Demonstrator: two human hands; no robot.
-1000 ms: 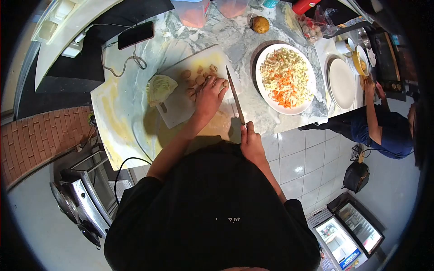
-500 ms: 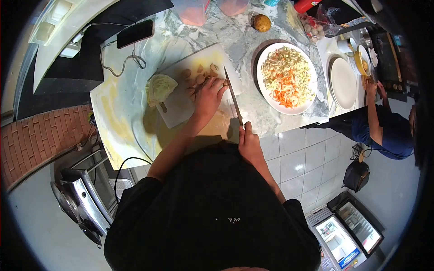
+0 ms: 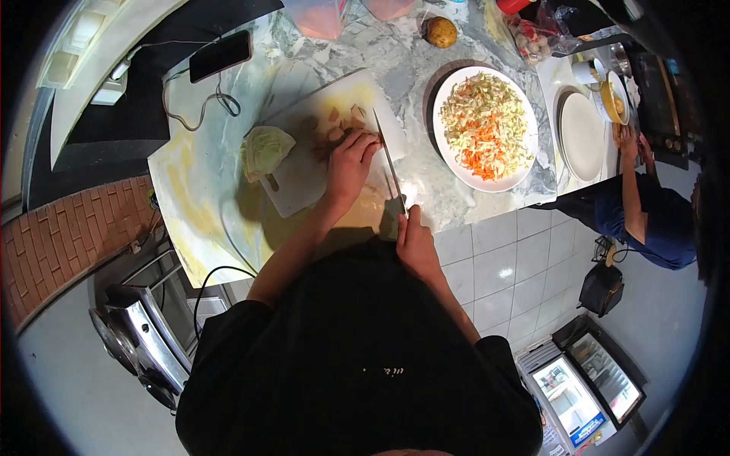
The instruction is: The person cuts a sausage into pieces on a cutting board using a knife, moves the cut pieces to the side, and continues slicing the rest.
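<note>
My right hand (image 3: 416, 240) is closed round the handle of a long knife (image 3: 389, 162), whose blade points away from me over the right part of a white cutting board (image 3: 293, 199). On the board, my left hand (image 3: 351, 163) has its fingers bent over a small brownish piece beside the blade; the piece is mostly hidden. Several cut brown pieces (image 3: 334, 133) lie just beyond and left of my left hand. A cabbage wedge (image 3: 268, 152) rests at the board's left edge. To the right, a large white plate (image 3: 448, 157) holds shredded cabbage and carrot.
Behind the plate is a potato (image 3: 441, 32). A phone (image 3: 220, 57) with a cable lies at the back left. Plastic containers (image 3: 319, 19) stand at the back. An empty oval plate (image 3: 582, 137) is at the right, near another person (image 3: 646, 216) in dark blue.
The view has shifted slightly. The knife and my right hand have moved a little to the left, and the blade still stands beside my left fingertips.
</note>
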